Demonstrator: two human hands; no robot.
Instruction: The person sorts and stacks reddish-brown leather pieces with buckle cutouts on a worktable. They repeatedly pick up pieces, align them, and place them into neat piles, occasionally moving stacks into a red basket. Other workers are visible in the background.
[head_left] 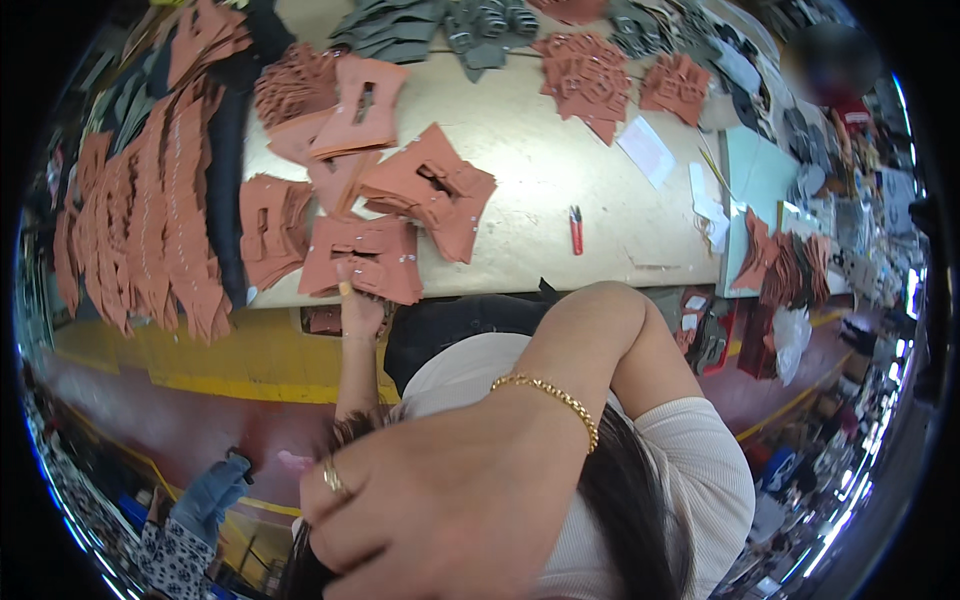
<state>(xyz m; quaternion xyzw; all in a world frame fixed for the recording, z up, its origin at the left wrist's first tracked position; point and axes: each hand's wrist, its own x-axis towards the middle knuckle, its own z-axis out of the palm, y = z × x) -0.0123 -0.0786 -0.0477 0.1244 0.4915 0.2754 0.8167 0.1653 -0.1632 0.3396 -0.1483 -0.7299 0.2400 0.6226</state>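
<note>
My left hand (362, 314) is at the table's near edge, closed on the rim of a stack of reddish-brown cut pieces (385, 240). One of its fingers has a yellow wrap and lies over the top piece; the other fingers are partly hidden. My right hand (430, 500) is raised close to the camera, large in the view, with its fingers curled. Whatever those fingers hold, if anything, is hidden. Around the left hand lie more stacks of the same slotted pieces (275, 225), one fanned pile (450, 195) overlapping its neighbour.
A small red-handled cutting tool (577, 235) lies on the pale table (530, 265). Grey pieces (390, 30) and reddish piles (585, 80) line its far side. Long reddish strips (165, 210) hang at the left. White papers (648, 150) lie to the right, near a pale green board (755, 165).
</note>
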